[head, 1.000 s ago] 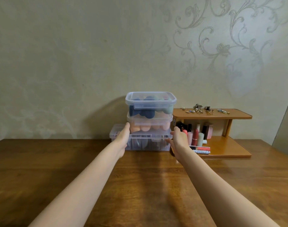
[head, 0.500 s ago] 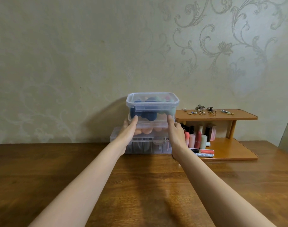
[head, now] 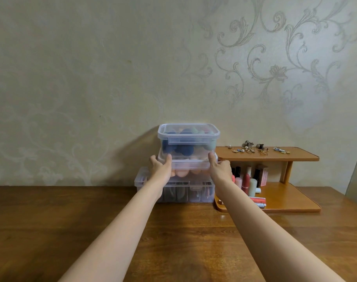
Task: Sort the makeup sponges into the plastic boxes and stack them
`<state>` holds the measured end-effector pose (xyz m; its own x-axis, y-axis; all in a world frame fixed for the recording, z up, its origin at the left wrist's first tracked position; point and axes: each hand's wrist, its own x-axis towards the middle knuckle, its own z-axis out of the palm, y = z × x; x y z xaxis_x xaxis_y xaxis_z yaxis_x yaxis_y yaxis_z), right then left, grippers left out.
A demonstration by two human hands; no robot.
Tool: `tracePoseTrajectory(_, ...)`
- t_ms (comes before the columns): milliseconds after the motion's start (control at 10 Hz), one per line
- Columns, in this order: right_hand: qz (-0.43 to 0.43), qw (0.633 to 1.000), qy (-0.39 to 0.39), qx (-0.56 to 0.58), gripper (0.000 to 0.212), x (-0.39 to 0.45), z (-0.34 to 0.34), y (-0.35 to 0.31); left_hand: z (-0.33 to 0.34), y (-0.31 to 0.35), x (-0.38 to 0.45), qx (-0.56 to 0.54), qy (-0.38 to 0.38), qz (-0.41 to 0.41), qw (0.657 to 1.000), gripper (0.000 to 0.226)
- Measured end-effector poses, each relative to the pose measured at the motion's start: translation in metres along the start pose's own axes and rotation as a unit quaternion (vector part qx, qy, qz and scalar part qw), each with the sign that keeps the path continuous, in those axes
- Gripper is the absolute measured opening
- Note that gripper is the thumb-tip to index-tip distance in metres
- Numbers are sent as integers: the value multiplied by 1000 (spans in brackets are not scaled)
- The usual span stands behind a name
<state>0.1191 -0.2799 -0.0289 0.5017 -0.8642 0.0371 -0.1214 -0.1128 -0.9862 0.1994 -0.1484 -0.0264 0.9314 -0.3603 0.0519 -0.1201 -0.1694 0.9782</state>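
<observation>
Sponges all boxed, lids on. Left hand [head: 160,166] and right hand [head: 219,167] fingers clamp the middle box [head: 190,162], top box [head: 188,139] riding it, above the bottom box [head: 183,192]. Left: final seating.

Both forearms run off the bottom edge at about 6 o'clock, and the tabletop [head: 51,231] is cut at the left, right and bottom edges. The left hand [head: 160,168] and right hand [head: 220,169] hide the ends of the middle box [head: 190,163], so its peach sponges [head: 185,172] cannot be counted. At 3 o'clock, the trinkets [head: 258,149] on the wooden shelf [head: 295,157] are too small to identify.
</observation>
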Motion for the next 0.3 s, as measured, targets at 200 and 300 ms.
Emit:
tracePoseTrajectory(200,18,993,-116,34,38,-38,-41,-14,-18,-2,-19,19,-36,-12,999,59)
tracePoseTrajectory(300,5,990,-137,28,31,-74,-72,-30,-30,8,-40,41,-19,12,999,54)
